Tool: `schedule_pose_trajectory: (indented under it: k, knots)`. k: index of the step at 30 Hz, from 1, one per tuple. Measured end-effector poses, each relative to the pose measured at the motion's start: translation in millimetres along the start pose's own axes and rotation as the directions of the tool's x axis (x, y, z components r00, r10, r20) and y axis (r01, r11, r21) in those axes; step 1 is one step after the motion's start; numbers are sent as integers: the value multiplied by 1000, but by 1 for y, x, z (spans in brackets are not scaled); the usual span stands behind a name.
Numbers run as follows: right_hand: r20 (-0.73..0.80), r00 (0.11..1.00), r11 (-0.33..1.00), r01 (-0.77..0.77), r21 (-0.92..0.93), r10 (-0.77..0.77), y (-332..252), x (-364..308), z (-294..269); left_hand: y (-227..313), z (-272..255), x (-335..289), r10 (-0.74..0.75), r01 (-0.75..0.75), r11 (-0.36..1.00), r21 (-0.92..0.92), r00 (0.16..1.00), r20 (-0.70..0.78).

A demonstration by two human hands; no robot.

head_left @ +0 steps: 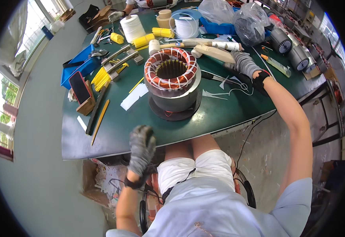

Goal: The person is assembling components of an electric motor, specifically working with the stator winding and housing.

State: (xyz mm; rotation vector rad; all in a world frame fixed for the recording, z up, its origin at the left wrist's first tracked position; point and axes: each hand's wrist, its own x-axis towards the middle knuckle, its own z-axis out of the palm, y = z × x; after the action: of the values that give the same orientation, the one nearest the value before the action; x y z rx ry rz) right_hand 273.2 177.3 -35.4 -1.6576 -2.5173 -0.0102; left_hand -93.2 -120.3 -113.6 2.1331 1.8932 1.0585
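Observation:
A motor stator with copper windings laced in white cord stands upright on a dark round base near the table's front. My left hand, in a grey glove, hovers at the front edge with its fingers curled; nothing sticks out of it. To the right of the stator, my gloved right hand is closed at the end of a pale wooden paddle, its fingertips partly hidden. A white-headed mallet lies behind the stator. Scissors rest just below my right hand, among white paper scraps.
Left on the green table are a phone, a blue tray, yellow strips and a wooden stick. White spools and plastic bags stand behind. Motors line the right. Another person's gloved hand shows far back.

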Motion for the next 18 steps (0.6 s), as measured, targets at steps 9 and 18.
schedule_pose_trajectory:
  k: [9, 18]
  knots:
    - [-7, 998, 990, 54, -129, -56, -51, -9, 6, 103, 39, 8, 175, -140, 976, -168, 962, 212]
    - [94, 967, 944, 205, 257, -236, -24, -146, 19, 113, 70, 16, 212, -154, 970, -188, 915, 344]
